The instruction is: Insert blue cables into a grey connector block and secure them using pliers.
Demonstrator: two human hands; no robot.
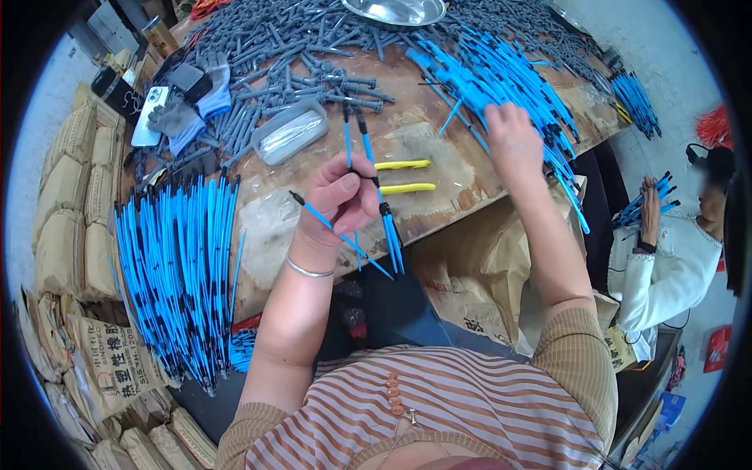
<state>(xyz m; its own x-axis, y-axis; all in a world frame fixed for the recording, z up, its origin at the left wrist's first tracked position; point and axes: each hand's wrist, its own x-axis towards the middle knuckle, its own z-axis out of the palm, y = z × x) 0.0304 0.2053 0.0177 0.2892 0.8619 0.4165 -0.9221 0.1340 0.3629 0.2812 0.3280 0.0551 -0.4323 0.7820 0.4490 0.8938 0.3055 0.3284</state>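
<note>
My left hand (342,196) is closed round several thin blue rods (389,235) with black fittings. The rods point in different directions, some up and some down past the table edge. At the right of the table, my right hand (515,145) has its fingers curled at a large heap of blue rods (517,78). Blue rods right at its fingertips are smeared by motion, and the hand appears to grip them; how many is hidden. Pliers with yellow handles (406,188) lie on the table just beyond my left hand.
A plastic box (290,131) holds thin pale pieces. Grey bolt-like parts (313,35) cover the far table, with a metal bowl (395,9) on them. A thick blue rod bundle (176,274) hangs over the left edge. A co-worker (674,243) holds rods at right. Paper sacks (63,227) stand left.
</note>
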